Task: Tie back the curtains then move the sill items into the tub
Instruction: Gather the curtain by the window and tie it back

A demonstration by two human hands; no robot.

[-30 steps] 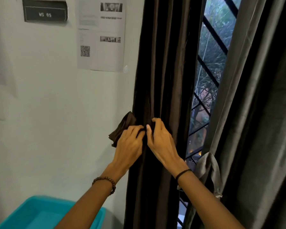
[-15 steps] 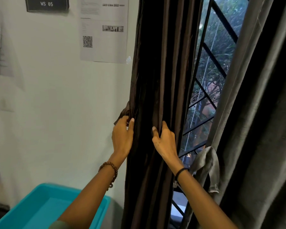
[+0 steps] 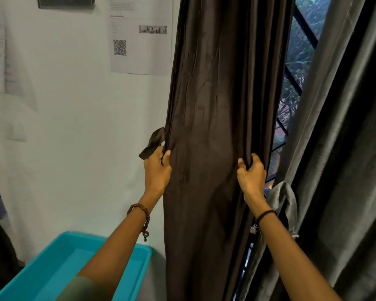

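Note:
A dark brown curtain (image 3: 221, 101) hangs in front of me, left of the window. My left hand (image 3: 156, 170) grips its left edge, just under a brown tie-back strip (image 3: 153, 144) that sticks out towards the wall. My right hand (image 3: 251, 174) is closed on the curtain's right edge, the cloth stretched between both hands. On the right hangs a grey curtain (image 3: 345, 148) with a grey tie-back loop (image 3: 283, 198) dangling. A turquoise tub (image 3: 59, 272) stands at the lower left. The sill and its items are hidden.
Black window bars (image 3: 291, 79) with greenery behind show between the two curtains. The white wall (image 3: 74, 137) on the left carries printed sheets (image 3: 139, 40) and a dark sign (image 3: 65, 1). A dark object edges in at the far left.
My hands have moved apart, from together at the curtain's middle to its left and right edges, spreading the cloth. The view has shifted closer and lower.

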